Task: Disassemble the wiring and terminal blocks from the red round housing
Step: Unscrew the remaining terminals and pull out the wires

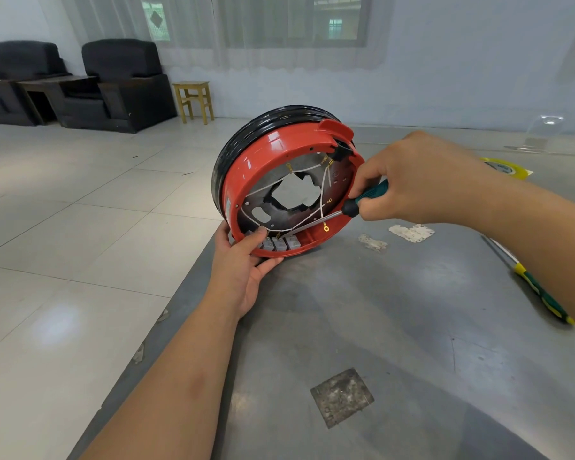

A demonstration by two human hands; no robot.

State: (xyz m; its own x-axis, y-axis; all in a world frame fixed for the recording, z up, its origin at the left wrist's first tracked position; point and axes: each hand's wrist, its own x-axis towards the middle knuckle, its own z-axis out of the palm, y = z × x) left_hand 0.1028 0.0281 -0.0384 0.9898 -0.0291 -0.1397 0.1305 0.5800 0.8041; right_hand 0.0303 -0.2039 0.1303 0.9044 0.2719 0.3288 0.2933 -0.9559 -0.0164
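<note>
1. Housing [246, 174], the red round one with a black ring behind it, is standing on edge at the near-left corner of the grey worktop [362, 327], its open side facing the camera.

2. Left hand [243, 260] is gripping the lower rim from below, thumb curled over the edge just beside the terminal blocks [281, 244], and is steadying the housing upright.

3. Right hand [422, 180] is clamping its fingers round the green-and-black handle of a screwdriver [356, 202]; the shaft is reaching down and left across the interior, with the tip seeming to sit at or just above the row of blocks, though the exact contact point is too small to tell.

4. White wires [316, 207] are lying loosely across the inner plate, and several gold ring lugs are hanging free of any fastening, which suggests that part of the wiring is already being released.

5. Grey blocks are sitting in a row inside the bottom rim, so I judge this stage as roughly midway: the blocks, and the wires running into them, are the work remaining.

6. Two pale scraps [410, 232] are lying on the worktop near the housing, and a second screwdriver [538, 290] with a yellow-green handle is resting well apart on the right, beside a roll of yellow tape [508, 167].
</note>
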